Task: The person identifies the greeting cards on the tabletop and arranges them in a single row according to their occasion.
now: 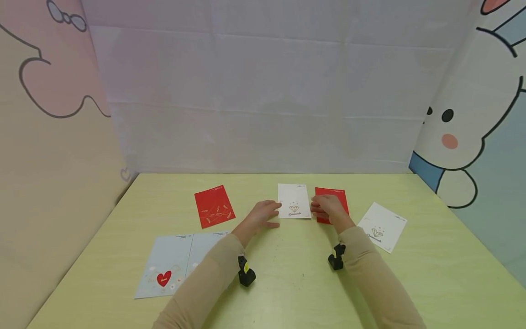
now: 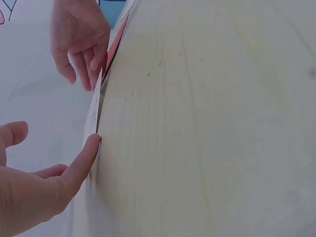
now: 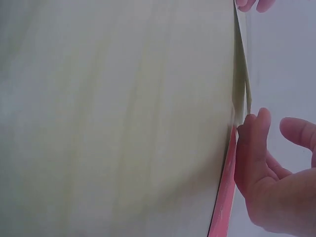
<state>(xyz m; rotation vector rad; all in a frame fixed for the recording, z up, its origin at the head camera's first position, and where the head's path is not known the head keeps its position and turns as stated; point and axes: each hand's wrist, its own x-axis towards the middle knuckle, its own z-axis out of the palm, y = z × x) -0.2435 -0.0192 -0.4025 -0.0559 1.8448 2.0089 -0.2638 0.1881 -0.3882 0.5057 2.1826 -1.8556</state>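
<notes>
A white card [image 1: 292, 194] printed with a diamond drawing lies at the back middle of the table, between the two hands. Beside its left edge is my left hand [image 1: 260, 215], its fingers extended and thumb apart; in the left wrist view a fingertip meets the card's edge. My right hand [image 1: 330, 209] is at the card's right side, over a red card [image 1: 338, 194] that it partly covers. Seen from the right wrist, the right fingertips [image 3: 250, 118] are at the white card's edge, thumb held away. Neither hand grips anything.
Another red card [image 1: 213, 205] lies tilted at the back left. An open pale blue folded card [image 1: 164, 253] with a red heart sits at front left, partly behind the left sleeve. A second white diamond card [image 1: 386, 224] lies angled at right. A white sheet [image 1: 271, 91] hangs behind the table.
</notes>
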